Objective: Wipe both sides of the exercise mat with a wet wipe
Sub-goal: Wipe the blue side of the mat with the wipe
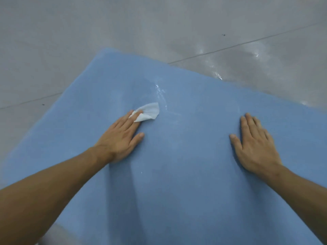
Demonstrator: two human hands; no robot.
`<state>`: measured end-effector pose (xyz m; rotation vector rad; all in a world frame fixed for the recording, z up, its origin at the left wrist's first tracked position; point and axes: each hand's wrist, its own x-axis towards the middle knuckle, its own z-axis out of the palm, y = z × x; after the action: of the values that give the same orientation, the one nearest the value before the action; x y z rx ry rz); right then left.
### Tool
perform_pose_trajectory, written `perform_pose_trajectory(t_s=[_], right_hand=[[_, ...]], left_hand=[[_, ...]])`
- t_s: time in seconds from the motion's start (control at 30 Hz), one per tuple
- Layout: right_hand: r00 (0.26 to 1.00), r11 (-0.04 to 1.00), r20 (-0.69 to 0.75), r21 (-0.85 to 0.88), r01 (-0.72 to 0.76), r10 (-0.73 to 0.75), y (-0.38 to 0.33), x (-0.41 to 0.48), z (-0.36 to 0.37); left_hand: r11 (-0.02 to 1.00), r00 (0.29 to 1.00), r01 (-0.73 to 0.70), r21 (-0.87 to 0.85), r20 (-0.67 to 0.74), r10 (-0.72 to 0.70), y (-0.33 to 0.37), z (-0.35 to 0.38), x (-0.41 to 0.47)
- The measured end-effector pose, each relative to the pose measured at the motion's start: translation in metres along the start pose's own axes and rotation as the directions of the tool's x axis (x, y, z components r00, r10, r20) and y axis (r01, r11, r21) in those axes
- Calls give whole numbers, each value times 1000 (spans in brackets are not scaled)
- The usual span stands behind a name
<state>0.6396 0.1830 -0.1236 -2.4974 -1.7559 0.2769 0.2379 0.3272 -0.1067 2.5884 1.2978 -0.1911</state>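
Both hands lie flat, fingers spread, on the blue mat (185,156). The left hand (122,137) presses the white wipe (148,112); the right hand (254,144) holds nothing. Grey tiled floor (70,41) surrounds the mat's far edges.

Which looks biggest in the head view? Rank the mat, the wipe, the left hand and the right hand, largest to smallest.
1. mat
2. left hand and right hand: about alike, not ranked
3. wipe, partly under the left hand's fingers

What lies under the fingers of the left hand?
A crumpled white wet wipe, pressed onto the blue foam exercise mat by the left hand. One part sticks out past the fingertips; the part beneath the fingers is hidden.
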Motion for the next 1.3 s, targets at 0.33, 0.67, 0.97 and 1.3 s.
perform_pose_trajectory(t_s=[0.33,0.67,0.97,1.3], right_hand=[[956,956,21,18,292,-293,-103,-42,29],[892,891,-31,41,452,-451,-153,-69,37],[848,855,-120,-10,519,-516,-170,-70,49],[847,852,-100,-34,522,-523,-171,-73,48]], left_hand=[[926,945,315,-207,-22,-326,-20,29,-102],[981,981,-195,-2,-2,195,121,71,-184],[983,983,186,-8,4,-186,-12,41,-173],[970,973,232,-77,8,-232,-13,47,-222]])
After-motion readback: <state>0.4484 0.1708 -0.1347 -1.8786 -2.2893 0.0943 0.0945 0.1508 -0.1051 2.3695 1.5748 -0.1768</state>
